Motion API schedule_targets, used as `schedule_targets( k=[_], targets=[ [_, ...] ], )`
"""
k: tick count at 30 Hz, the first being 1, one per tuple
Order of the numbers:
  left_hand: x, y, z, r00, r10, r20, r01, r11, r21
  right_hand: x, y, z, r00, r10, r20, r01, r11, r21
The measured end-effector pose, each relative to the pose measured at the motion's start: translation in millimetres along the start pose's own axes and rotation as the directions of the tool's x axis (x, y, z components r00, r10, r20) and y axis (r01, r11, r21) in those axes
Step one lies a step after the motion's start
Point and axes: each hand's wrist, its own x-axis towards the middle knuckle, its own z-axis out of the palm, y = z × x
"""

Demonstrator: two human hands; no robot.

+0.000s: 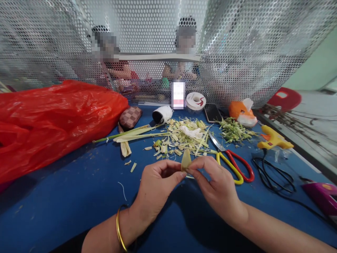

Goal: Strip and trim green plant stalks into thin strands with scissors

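Observation:
A small pale green leaf piece (186, 160) stands upright between my two hands, pointed at its top. My left hand (160, 186) pinches its lower left side with thumb and fingertips. From the other side, the thumb and forefinger of my right hand (218, 186) grip its lower right edge. The fingertips of both hands nearly meet and hide the base of the piece. Just beyond them lies a heap of cut leaf scraps (175, 140) with a crumpled white tissue (191, 132) on it. Scissors with one red and one yellow handle (234, 165) rest beside my right hand.
A red plastic bag (60, 123) fills the left. Long leaf strips (142, 133), a checkered pouch (131, 117), a white thread spool (162, 114), a ribbon roll (196, 101) and a phone (213, 113) lie behind. A yellow glue gun (275, 138) and its black cord (273, 179) are right.

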Motion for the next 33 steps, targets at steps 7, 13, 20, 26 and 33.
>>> schedule_targets(
  k=[7,13,20,26,33],
  targets=[
    [2.6,1.8,-1.4,0.998,-0.067,0.005,0.068,0.991,-0.114,3.9,2.7,-1.0,0.999,0.008,-0.04,-0.007,0.999,0.04],
    [1.5,2.7,-1.6,0.996,-0.088,0.014,0.09,0.979,-0.183,5.6,2.2,-2.5,0.996,-0.077,-0.037,0.079,0.995,0.061],
    [3.8,1.3,-1.8,0.997,-0.078,0.028,0.082,0.98,-0.182,7.1,1.6,-2.8,0.998,-0.061,-0.024,0.063,0.993,0.096],
    [2.3,0.9,-1.7,0.996,-0.085,0.01,0.086,0.984,-0.154,9.0,1.4,-3.3,0.987,-0.161,-0.029,0.162,0.985,0.053],
    [2.0,1.4,-0.5,0.993,-0.116,0.004,0.114,0.974,-0.194,8.2,3.8,-2.0,0.984,-0.179,-0.01,0.179,0.983,0.033]
  ],
)
